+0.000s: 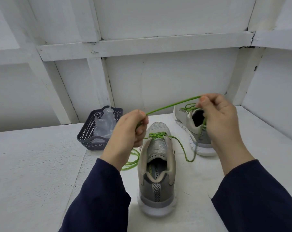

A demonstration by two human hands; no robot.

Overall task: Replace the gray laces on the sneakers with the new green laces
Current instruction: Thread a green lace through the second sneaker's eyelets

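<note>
Head view, looking down on a white desk (33, 164) set against a white panelled wall (167, 77).

Both hands are raised above the desk with one green lace (172, 104) stretched taut between them.
- Left hand (130, 131): fingers curled, thumb and forefinger pinching the lace at its lower end.
- Right hand (220, 121): higher and farther back, fingers curled, thumb tip pinching the lace at its upper end.

Near sneaker (156, 186) – grey with a white sole, upright on the desk between the forearms, heel toward the camera. The green lace crosses only the eyelets nearest the toe; the upper eyelets are bare and the tongue lies open. One run of lace hangs in a slack loop off the sneaker's right side and rises toward the right hand. More of it lies loosely coiled on the desk at the left, below the left hand.

Far sneaker (182, 116) – same grey, well back on the right and partly hidden by the right hand. The far sneaker's lace (189, 107) is green too.

Dark basket (85, 139) at back left, near the wall, with a clear plastic bag (103, 126) inside. Dark blue sleeves (98, 198) cover both forearms.
</note>
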